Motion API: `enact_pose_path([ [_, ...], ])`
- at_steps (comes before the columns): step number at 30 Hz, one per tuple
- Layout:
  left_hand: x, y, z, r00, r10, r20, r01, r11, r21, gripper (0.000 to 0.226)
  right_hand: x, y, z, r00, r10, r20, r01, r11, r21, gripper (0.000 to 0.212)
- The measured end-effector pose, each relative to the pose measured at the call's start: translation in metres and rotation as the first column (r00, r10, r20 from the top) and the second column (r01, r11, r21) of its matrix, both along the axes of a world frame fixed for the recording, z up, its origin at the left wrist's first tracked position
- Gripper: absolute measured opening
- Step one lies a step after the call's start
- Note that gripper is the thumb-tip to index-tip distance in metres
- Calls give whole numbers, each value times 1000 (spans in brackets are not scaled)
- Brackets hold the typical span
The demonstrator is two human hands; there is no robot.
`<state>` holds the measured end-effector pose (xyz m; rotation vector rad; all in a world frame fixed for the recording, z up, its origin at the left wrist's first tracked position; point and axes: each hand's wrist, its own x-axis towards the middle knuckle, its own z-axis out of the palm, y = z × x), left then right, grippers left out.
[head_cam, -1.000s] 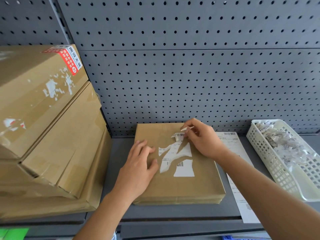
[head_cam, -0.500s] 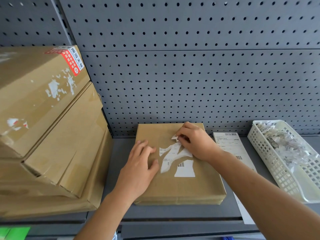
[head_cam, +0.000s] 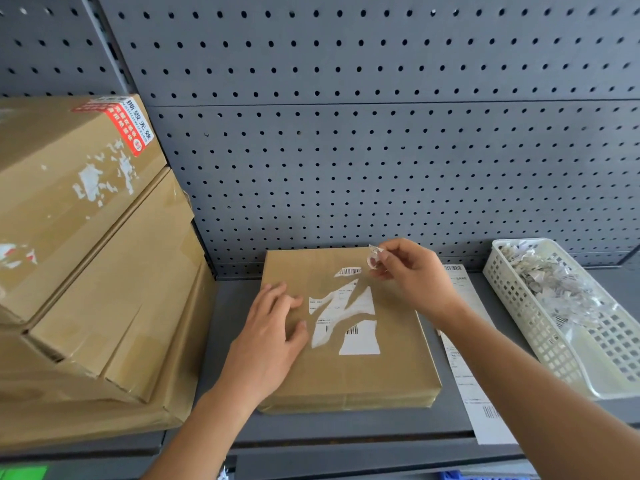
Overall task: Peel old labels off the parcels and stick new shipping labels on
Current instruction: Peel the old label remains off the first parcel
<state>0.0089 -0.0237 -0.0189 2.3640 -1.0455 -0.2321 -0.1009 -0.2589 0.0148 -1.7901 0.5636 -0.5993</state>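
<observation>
A flat brown parcel (head_cam: pixel 349 372) lies on the grey shelf. Torn white remnants of an old label (head_cam: pixel 346 317) stick to its top, with a barcode strip further back. My left hand (head_cam: pixel 273 334) rests flat on the parcel's left part, fingers spread. My right hand (head_cam: pixel 412 275) is raised over the parcel's far right corner and pinches a small curled label scrap (head_cam: pixel 374 258) between thumb and fingers. A sheet of new shipping labels (head_cam: pixel 474 375) lies on the shelf to the right of the parcel, partly hidden by my right forearm.
A white plastic basket (head_cam: pixel 519 306) holding several torn label scraps stands at the right. Stacked cardboard boxes (head_cam: pixel 90 258) with label residue lean at the left. A grey pegboard wall (head_cam: pixel 346 150) closes the back.
My right hand has torn a scrap off the top of the old label and lifted it up and to the right. The left hand stays pressed on the parcel.
</observation>
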Motion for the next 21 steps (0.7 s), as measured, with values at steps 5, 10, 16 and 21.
enact_pose_path([
  [5,0,0,-1,1000,-8,6,8,1000,-6,39,-22,6,15,996,17,89,-34,980,194,17],
  [10,2,1,-2,1000,-1,7,1,1000,-1,40,-38,9,24,997,-20,69,13,996,93,24],
  [16,4,1,-5,1000,-9,6,9,1000,-14,40,-58,4,24,995,-91,42,90,995,31,10],
  [21,5,1,-5,1000,-13,11,13,1000,-16,41,-78,-1,29,989,-147,-24,145,987,-63,14],
])
